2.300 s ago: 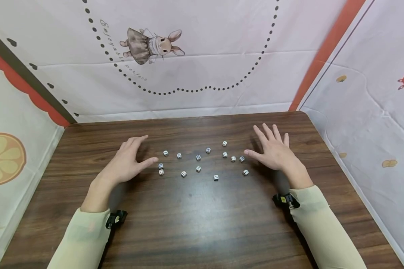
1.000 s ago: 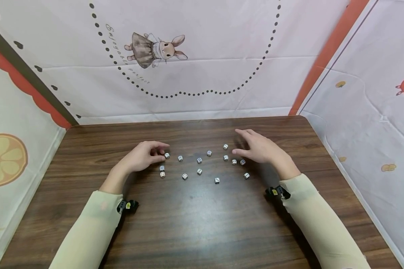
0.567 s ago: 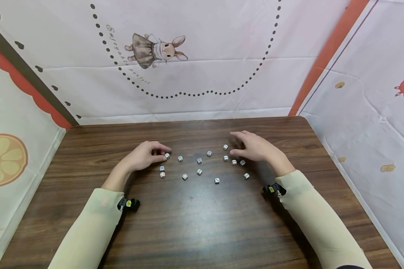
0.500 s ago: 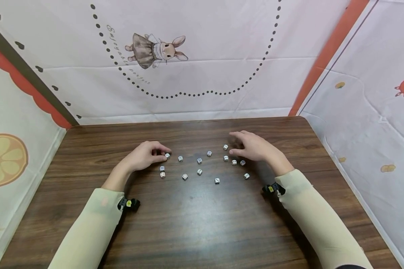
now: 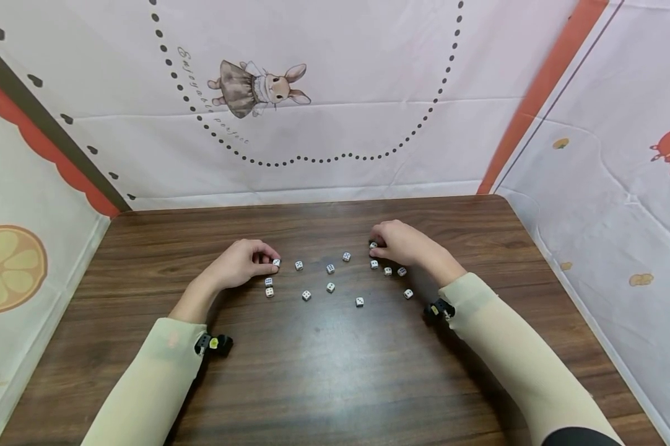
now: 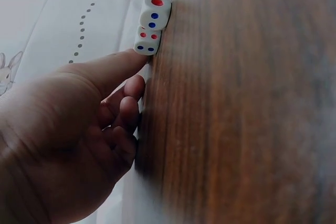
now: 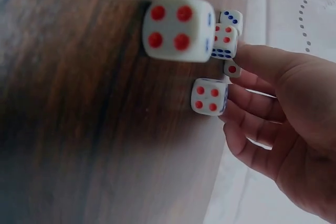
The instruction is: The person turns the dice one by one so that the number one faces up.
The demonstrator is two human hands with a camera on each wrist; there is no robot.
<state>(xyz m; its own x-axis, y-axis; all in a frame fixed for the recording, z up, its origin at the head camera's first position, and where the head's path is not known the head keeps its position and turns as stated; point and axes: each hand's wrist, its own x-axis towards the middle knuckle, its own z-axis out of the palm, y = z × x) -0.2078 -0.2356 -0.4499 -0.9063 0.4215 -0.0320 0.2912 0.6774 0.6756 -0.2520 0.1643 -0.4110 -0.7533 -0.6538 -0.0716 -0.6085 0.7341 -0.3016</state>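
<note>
In the head view, my left hand [image 5: 236,265] pinches a white die [image 5: 276,263] between thumb and index finger at the left end of a scatter of dice. Its other fingers curl in toward the palm, and the left wrist view shows the thumb [image 6: 118,69] beside two more dice. At the right end, my right hand [image 5: 406,243] has thumb and fingertips around the farthest die [image 5: 373,246]. That die [image 7: 232,68] shows a red pip under the thumb in the right wrist view.
Several other white dice lie loose on the dark wooden table [image 5: 324,371], among them a die [image 5: 360,302] nearest the person. Two dice [image 5: 269,292] stand close together just below the left thumb. A printed white cloth [image 5: 335,124] hangs behind the table and along its sides.
Both hands have come in from the sides to the dice. The left thumb and index finger have taken hold of a die; the right fingers, spread before, have drawn together around the farthest die.
</note>
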